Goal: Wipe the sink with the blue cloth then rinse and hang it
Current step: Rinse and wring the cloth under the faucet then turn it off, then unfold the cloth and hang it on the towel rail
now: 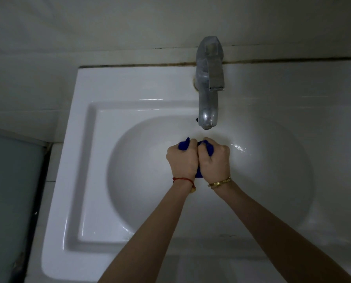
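Both my hands are fists side by side over the bowl of the white sink [92, 160], just below the tap spout. My left hand [182, 158] and my right hand [214, 160] each grip one part of the bunched blue cloth [183, 145]. Only small bits of the cloth show: one tuft above my left fist, one above my right fist, and a piece between the wrists. No water stream is visible under the metal tap [209, 82].
The sink's flat rim runs along the left and back, against a white tiled wall [129, 27]. A pale green panel [11, 190] stands to the left of the sink. Wet drops glint in the bowl to the right of my hands.
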A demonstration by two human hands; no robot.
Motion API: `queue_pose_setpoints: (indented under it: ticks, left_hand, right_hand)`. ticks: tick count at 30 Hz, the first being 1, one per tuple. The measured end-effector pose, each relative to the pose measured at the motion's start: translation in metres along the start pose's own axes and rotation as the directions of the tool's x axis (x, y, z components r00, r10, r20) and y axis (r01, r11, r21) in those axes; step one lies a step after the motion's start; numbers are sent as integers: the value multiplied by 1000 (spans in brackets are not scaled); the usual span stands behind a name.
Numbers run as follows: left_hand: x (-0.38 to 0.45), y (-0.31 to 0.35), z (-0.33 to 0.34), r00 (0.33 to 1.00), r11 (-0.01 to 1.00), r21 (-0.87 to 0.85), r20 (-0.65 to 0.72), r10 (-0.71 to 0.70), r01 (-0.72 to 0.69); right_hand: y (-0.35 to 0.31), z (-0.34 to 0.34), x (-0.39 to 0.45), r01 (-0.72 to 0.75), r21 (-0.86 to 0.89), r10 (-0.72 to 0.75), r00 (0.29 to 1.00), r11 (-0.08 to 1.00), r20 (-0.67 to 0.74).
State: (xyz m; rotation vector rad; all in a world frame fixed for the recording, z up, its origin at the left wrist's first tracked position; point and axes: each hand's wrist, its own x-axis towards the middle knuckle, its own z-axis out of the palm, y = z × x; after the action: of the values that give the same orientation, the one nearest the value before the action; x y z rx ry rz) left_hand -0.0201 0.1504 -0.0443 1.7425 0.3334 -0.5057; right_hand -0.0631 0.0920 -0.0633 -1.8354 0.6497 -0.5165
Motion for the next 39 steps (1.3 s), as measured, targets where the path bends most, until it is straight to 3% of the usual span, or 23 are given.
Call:
queue_pose_setpoints:
  ticks: [5, 8, 12, 15, 20, 24, 30, 39]
  left_hand:
    - [-1, -4, 1, 1000, 1000, 30, 8, -8, 8]
    - [1, -8, 0, 999, 995, 98, 37, -26, 22]
    - [3, -7, -5, 981, 987, 132, 157, -115, 95]
    - [1, -1, -13, 939, 973, 60, 254, -231, 223]
    - [-26, 7, -36, 885, 961, -7, 392, -252, 276]
    - [-54, 16, -63, 880, 960, -29, 408, -242, 278]
    - [-93, 27, -120, 922, 960, -107, 326, -210, 257]
    - [-145, 9, -255, 971, 930, -292, 152, -186, 223]
  right_hand:
    - [4, -3, -3, -14, 34, 14, 1000, 999, 14]
    - [10, -5, -6, -145, 9, 145, 989, 989, 35]
    - [8, -13, -9, -394, 50, 392, 919, 918, 38]
    - [7, -26, -11, -551, 153, 536, 834, 821, 128]
    - [-5, -47, -25, -647, 161, 605, 757, 745, 245]
    - [-32, -58, -44, -638, 109, 583, 751, 763, 310]
    - [-85, -57, -74, -516, -46, 485, 765, 855, 424]
    - [-163, 18, -148, -353, -144, 365, 708, 924, 604]
